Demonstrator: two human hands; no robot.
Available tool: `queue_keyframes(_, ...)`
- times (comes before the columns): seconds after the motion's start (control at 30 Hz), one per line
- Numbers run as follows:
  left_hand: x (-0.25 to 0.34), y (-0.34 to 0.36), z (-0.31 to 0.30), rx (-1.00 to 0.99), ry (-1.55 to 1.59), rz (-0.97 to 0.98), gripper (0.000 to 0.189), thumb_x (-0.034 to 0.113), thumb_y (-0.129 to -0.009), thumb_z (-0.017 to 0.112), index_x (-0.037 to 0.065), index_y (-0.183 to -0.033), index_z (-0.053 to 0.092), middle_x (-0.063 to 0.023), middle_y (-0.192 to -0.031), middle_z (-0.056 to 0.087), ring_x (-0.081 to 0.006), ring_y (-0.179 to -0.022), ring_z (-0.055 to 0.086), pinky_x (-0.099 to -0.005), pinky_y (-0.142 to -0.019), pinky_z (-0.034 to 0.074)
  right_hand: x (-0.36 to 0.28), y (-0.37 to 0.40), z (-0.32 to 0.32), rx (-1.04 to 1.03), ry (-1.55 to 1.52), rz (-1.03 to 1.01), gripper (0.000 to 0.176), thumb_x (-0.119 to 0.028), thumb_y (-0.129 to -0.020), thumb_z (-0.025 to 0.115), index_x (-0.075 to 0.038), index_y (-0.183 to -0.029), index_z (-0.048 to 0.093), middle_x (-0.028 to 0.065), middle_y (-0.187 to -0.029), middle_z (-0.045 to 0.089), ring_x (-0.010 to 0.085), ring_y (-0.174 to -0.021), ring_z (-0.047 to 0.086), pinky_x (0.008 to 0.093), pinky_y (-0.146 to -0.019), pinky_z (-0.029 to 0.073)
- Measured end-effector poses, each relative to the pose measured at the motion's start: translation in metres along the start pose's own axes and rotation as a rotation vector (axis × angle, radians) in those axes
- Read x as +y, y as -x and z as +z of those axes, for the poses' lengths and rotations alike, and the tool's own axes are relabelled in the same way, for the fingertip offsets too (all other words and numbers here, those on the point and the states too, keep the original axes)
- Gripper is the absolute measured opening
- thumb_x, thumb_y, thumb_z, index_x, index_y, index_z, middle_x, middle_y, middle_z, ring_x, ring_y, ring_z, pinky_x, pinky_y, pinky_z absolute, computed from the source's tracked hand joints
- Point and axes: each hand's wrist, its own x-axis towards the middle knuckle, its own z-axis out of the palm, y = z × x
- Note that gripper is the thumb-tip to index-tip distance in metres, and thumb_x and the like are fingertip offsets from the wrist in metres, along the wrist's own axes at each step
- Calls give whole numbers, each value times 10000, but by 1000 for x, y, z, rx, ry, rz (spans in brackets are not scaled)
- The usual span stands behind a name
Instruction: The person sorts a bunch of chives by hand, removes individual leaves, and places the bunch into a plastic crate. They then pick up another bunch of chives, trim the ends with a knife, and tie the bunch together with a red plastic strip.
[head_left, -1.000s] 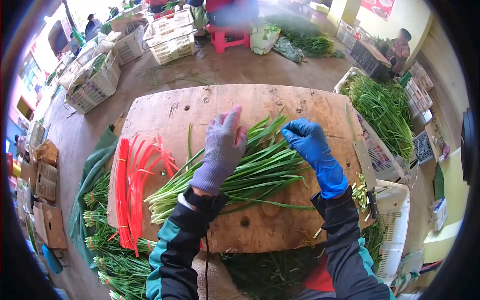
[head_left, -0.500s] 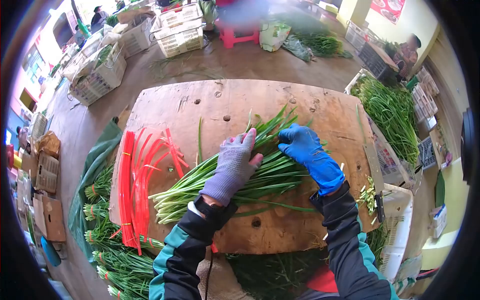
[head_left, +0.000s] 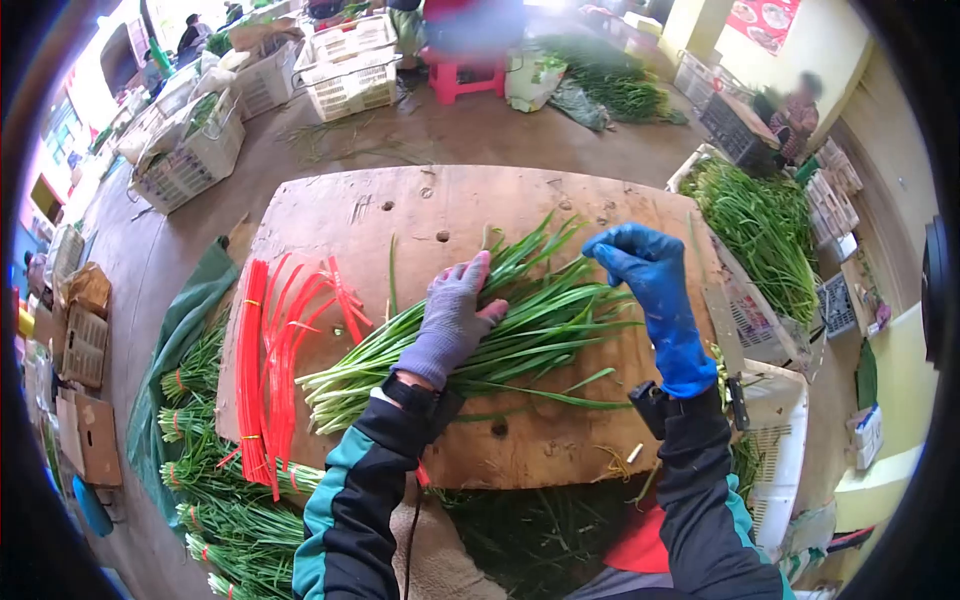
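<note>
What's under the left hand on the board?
Long green stalks show around the left hand, lying on the wooden board. The palm covers whatever is directly beneath it, so that part cannot be seen.

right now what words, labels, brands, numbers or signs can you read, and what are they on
No text is readable.
Red poster, upper right: any lettering is too small and blurred.
White and blue box, right: any markings are too small.
Carton, left: any print is too blurred.
Black wristband, left wrist: no legible word or number.
</note>
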Motion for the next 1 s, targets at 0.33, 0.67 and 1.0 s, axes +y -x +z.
queue_keyframes(0.33, 30, -1, -13, -44, -266, 15, 573, 284, -772, 609, 57, -1266, 429, -165, -1073, 549, -334, -956, 536, -419, -817, 417, -14, 217, -83, -164, 115, 481, 108, -100, -775, 648, -25, -841, 689, -1, -607, 599, 45, -528, 521, 196, -471, 413)
queue_keyframes(0.67, 202, 53, -97, 198, -308, 289, 545, 296, -787, 601, 46, -1245, 442, -193, -1182, 495, -353, -1022, 481, -450, -902, 368, 1, 323, -98, -10, 136, 378, 76, -56, -777, 651, -4, -832, 654, 11, -645, 601, 64, -534, 527, 201, -466, 424)
queue_keyframes(1.0, 367, 221, 8, -54, 218, 397, 526, 307, -836, 594, 20, -1247, 434, -195, -1195, 494, -358, -1079, 483, -437, -915, 388, -3, 394, -109, 39, 332, -138, 99, -23, -816, 614, 32, -898, 615, 51, -778, 628, 97, -744, 583, 259, -609, 485)
